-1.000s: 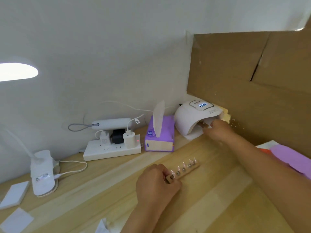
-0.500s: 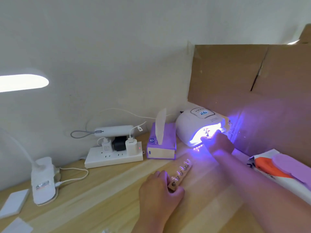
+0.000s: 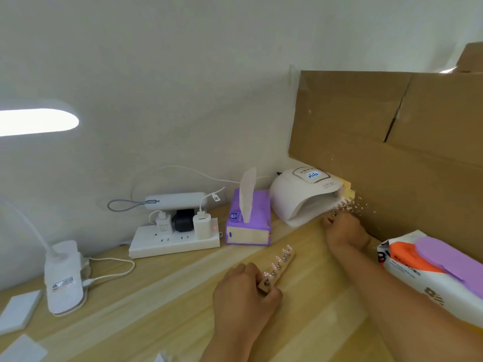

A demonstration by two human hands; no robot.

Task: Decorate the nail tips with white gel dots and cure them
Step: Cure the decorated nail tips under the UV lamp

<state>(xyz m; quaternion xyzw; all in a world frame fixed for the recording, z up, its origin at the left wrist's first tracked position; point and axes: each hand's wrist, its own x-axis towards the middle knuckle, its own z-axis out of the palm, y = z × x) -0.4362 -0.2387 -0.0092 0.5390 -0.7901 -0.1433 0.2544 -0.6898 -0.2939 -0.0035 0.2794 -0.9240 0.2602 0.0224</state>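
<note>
A white curing lamp (image 3: 304, 197) stands at the back right, its display lit and its opening dark. My right hand (image 3: 346, 232) is just outside that opening, closed on a second strip of nail tips (image 3: 341, 206) whose tips stick up above my fingers. A wooden strip (image 3: 281, 265) carrying several nail tips on pins lies on the wooden table (image 3: 313, 309). My left hand (image 3: 244, 296) grips that strip at its near end.
A purple tissue box (image 3: 247, 220) sits left of the lamp. A white power strip (image 3: 175, 239) with plugs and a power bank stands further left. A clip desk lamp (image 3: 62, 278) is at far left. A wet-wipes pack (image 3: 431, 267) lies right, by a cardboard wall (image 3: 392, 142).
The lamp's violet light came on half a second ago and is now off. My right hand has drawn back out of the lamp opening with its strip. My left hand stayed put.
</note>
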